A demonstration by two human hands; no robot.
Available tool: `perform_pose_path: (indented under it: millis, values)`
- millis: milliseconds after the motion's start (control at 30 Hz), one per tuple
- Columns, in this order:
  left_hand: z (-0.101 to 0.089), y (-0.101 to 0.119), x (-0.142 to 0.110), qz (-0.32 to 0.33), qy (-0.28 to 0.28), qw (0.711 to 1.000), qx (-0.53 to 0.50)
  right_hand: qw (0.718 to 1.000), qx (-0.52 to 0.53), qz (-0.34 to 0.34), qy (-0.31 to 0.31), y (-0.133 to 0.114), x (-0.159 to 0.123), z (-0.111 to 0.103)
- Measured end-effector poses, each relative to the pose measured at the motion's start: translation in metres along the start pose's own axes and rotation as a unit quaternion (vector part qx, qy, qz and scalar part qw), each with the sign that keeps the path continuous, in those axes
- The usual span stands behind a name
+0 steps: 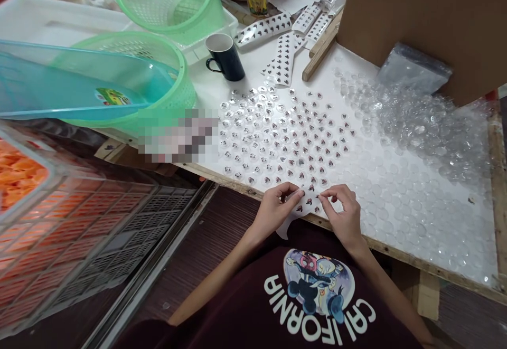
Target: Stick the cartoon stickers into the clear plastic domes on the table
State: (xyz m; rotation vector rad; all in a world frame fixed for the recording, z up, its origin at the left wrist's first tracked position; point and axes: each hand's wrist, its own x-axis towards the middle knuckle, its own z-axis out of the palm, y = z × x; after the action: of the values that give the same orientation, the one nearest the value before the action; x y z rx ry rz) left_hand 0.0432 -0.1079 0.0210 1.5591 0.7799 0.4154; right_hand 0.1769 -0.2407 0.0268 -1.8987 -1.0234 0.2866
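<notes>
At the table's near edge, a white sheet of small dark printed stickers (308, 209) lies between my hands, one end hanging over the edge. My left hand (277, 209) is closed in a pinch on this sheet, thumb against forefinger. Thumb and forefinger of my right hand (344, 214) are pressed together on a tiny dark sticker, only partly visible. Just beyond my hands, many clear round discs (273, 138) with stickers on them are spread over the white tabletop. Plain clear discs (390, 196) cover the area to my right.
A heap of clear discs (423, 127) rises at the right, beside a brown cardboard panel (420, 16). Further sticker sheets (284, 58), a dark mug (225, 58) and green baskets (184, 74) stand farther back. At left is a crate (99, 227) with orange pieces.
</notes>
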Motion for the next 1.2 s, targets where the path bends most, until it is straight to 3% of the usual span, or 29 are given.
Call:
perform_pose_path:
  millis: [167,367,567,667,967,1200]
  values:
    - [0.001,0.0,-0.001,0.002,-0.011,1.0,0.015,0.99,0.105,0.081,0.047,0.002,0.008,-0.002]
    - [0.002,0.003,-0.003,-0.014,-0.064,0.998,-0.012,0.963,0.223,0.145,-0.039,0.001,0.014,0.01]
    - [-0.001,-0.003,-0.002,0.002,-0.046,0.999,0.021,0.958,0.248,0.134,0.045,0.005,0.02,-0.003]
    - [-0.005,-0.007,-0.001,0.006,-0.021,0.999,0.036,0.963,0.216,0.143,0.078,0.016,0.022,-0.016]
    - [-0.011,-0.015,0.001,0.011,0.017,0.999,0.04,0.973,0.069,0.214,-0.049,0.037,0.001,-0.023]
    - [-0.011,-0.012,0.0,0.008,0.011,0.999,0.034,0.983,-0.067,0.151,-0.081,0.046,-0.004,-0.018]
